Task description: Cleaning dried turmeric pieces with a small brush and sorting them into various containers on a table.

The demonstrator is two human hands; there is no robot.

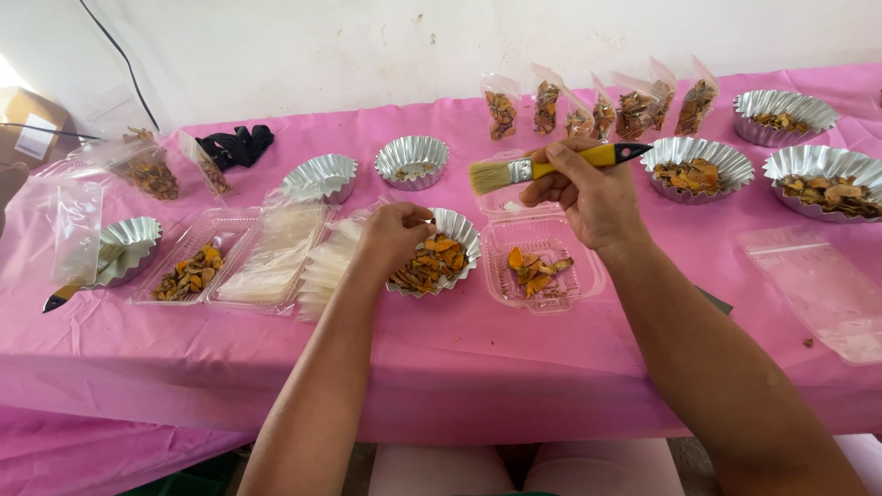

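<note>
My right hand (pixel 593 195) grips a paintbrush (pixel 551 165) with a yellow handle, black tip and pale bristles pointing left, held above a clear plastic clamshell box (pixel 544 266) that holds a few orange-brown dried pieces. My left hand (pixel 393 234) reaches into a fluted foil cup (pixel 457 241) full of the same dried pieces, fingertips pinched at its far rim; whether a piece is between them is hidden.
A pink cloth (pixel 514 358) covers the table. Empty foil cups (pixel 412 161) sit behind, filled ones (pixel 695 165) at right. Small filled bags (pixel 602 112) stand along the back. Clear boxes (pixel 197 257), stacked bags (pixel 276 262) and a black cloth (pixel 237 145) lie left.
</note>
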